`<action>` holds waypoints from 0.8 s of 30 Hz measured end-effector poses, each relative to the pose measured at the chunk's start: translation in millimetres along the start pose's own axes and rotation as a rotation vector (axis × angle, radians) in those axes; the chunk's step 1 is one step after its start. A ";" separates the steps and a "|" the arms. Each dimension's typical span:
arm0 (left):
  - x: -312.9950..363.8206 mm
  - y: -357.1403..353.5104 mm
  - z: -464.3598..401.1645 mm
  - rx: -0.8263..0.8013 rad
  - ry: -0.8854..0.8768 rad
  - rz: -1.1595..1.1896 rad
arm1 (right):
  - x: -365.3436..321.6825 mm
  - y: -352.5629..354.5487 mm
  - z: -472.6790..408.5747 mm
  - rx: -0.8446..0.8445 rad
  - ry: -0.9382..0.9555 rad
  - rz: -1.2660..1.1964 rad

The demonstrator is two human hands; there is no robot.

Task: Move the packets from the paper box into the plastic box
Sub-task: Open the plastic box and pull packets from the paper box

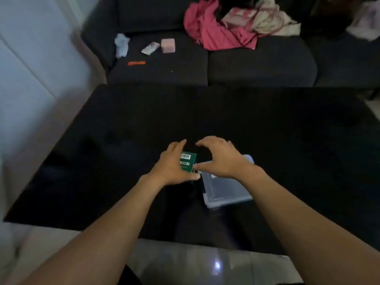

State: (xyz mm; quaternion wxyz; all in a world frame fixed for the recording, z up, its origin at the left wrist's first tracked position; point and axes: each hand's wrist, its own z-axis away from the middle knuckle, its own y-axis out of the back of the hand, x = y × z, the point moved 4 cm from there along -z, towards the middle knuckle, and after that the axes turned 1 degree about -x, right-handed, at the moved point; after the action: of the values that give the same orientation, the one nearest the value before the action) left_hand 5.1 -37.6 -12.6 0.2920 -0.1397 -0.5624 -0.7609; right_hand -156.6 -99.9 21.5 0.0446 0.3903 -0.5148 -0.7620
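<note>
Head view: left hand (171, 166) fingers grip the green paper box (187, 162); right hand (221, 159) fingers curve above, empty

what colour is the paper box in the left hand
Green with white print, seen in the head view: paper box, left hand.

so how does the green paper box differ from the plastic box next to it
The green paper box is opaque with white print and a barcode label; the plastic box is translucent grey and unprinted. The paper box is smaller, the plastic box wider and flat. The left hand grips the paper box; the right hand hovers over the plastic box's far end. Both are over the black table.
</note>
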 end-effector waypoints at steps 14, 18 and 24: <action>-34.9 -6.6 24.4 0.324 -0.192 0.101 | -20.4 -40.6 17.3 0.390 0.131 -0.222; -30.2 3.8 34.0 0.276 -0.280 0.226 | -51.5 -36.9 10.5 0.044 0.231 0.017; -52.7 -20.1 36.2 0.313 -0.327 0.372 | -35.1 -59.4 10.3 0.094 0.287 0.013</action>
State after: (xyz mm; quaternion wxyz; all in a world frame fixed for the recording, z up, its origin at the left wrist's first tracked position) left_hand 30.4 15.4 -44.8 0.3502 -0.3143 -0.6772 -0.5657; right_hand -119.1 -48.1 -6.2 0.1044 0.4934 -0.5409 -0.6732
